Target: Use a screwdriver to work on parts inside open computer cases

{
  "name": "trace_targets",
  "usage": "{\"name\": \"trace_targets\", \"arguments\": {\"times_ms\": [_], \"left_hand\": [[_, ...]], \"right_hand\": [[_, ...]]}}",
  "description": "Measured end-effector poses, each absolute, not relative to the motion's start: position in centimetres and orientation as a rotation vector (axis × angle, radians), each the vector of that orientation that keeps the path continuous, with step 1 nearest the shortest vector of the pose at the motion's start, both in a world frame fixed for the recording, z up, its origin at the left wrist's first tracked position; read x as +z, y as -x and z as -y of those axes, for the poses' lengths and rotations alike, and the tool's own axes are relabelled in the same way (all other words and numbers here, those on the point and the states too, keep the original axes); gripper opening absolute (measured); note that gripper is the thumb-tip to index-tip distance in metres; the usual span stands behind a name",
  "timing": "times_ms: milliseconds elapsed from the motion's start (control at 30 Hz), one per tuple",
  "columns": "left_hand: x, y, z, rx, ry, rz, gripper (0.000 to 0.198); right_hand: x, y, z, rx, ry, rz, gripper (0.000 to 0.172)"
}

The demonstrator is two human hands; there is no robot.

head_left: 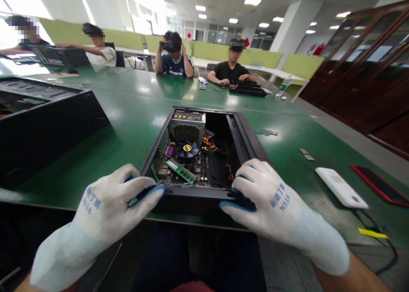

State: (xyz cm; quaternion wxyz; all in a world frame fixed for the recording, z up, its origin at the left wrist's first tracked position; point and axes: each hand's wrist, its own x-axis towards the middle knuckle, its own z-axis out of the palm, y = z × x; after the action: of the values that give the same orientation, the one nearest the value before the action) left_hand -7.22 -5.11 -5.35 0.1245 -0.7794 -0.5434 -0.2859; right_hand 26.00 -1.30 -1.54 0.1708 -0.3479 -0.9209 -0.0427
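An uncovered black computer case (198, 192) lies flat near the table's front edge. My left hand (115, 202), in a white glove with blue fingertips, grips its near left corner. The near right part of the rim is in the grasp of my right hand (265, 198), gloved alike. Inside the case, a green RAM stick (181, 171) rests at a slant on the motherboard (200, 164). Behind the stick is a round CPU fan (187, 148), with a grey power supply (187, 125) farther back. Coloured cables (211, 142) run beside the power supply. Both hands' fingertips are partly hidden by the rim.
Another large black case (51, 130) stands at left. On the right of the green table (137, 100) lie a white power bank (341, 187) with a cable, a red-edged black phone-like object (380, 184) and small metal plates (306, 154). Several people sit across the table.
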Motion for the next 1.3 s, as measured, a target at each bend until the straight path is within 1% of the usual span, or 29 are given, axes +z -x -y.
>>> {"name": "trace_targets", "arguments": {"times_ms": [233, 333, 500, 733, 1000, 1100, 1300], "left_hand": [[-5.1, 7.0, 5.2, -0.825, 2.288, 1.563, 0.031], [-5.1, 7.3, 5.2, -0.833, 2.298, 1.518, 0.027], [-5.4, 8.0, 5.4, -0.829, 2.336, 1.488, 0.021], [-6.2, 8.8, 5.6, -0.801, 2.375, 1.492, 0.018], [-5.1, 8.9, 5.0, -0.736, 2.477, 1.416, 0.017], [-4.5, 8.3, 4.7, -0.768, 2.492, 1.416, 0.015], [-4.6, 8.0, 4.9, -0.834, 2.504, 1.479, 0.016]], "right_hand": [[-1.6, -26.2, 1.4, -0.087, 1.003, 2.608, 0.036], [-1.7, -26.3, 1.4, -0.062, 1.000, 2.571, 0.041], [-1.6, -26.2, 1.3, -0.070, 0.969, 2.591, 0.030], [-1.1, -25.9, 1.2, -0.059, 0.909, 2.579, 0.025], [-1.2, -26.0, 1.2, -0.059, 0.871, 2.583, 0.023], [-1.2, -26.0, 1.1, -0.050, 0.871, 2.600, 0.022], [-1.3, -26.2, 1.0, -0.053, 0.861, 2.626, 0.025]]}}
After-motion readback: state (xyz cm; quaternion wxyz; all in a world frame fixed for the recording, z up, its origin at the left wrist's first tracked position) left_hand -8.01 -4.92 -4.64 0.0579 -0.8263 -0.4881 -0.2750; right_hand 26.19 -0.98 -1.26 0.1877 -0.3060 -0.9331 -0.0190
